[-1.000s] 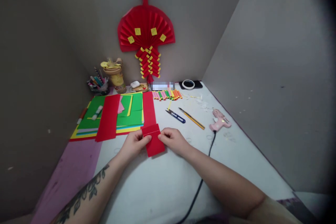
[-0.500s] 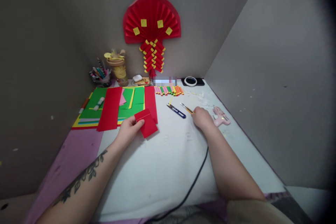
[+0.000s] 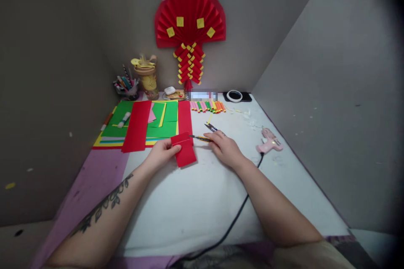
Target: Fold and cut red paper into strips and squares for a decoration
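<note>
My left hand pinches a folded piece of red paper by its left side, thumb on top. In my right hand is a craft knife with a yellow and black handle, its blade pointing left. The blade tip lies at the upper right edge of the red paper; whether it touches is too small to tell. Just behind my right hand are dark thread snips, partly covered by the fingers.
Coloured paper sheets and red strips lie at the left. Small paper rolls line the back. A pink glue gun sits right, its black cable crossing the front. A red fan decoration hangs on the wall.
My right hand has picked up the craft knife and brought it left to the red paper. My left hand keeps hold of the paper. The view has shifted slightly.
</note>
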The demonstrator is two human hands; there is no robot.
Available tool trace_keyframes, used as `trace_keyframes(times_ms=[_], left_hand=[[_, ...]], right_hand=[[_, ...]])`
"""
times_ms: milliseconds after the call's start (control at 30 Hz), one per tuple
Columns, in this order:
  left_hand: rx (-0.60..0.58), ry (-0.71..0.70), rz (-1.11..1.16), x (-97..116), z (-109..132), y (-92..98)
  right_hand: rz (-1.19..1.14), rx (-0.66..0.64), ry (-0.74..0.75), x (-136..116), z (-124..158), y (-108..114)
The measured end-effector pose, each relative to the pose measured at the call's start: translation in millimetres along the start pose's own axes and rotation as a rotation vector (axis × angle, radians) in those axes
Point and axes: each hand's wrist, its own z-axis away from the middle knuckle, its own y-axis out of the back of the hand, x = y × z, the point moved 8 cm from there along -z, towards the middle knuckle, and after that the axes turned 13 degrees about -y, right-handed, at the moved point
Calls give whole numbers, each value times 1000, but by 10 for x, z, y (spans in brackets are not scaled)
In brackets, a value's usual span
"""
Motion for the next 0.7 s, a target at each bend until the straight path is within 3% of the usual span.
trace_keyframes(times_ms=[167,400,567,700], left_hand=[[-33,28,43,35,30,-30],[121,-21,66,-165,-65,189],[182,11,-190,-262,-82,324],[183,-44,-656,-95,-56,347]], right_hand=[[60,-36,32,-1,-11,-20],[174,-222,158,-142,48,-166],[202,-266,157,-158,49,-230],[209,-250,189,-169,37,-273]])
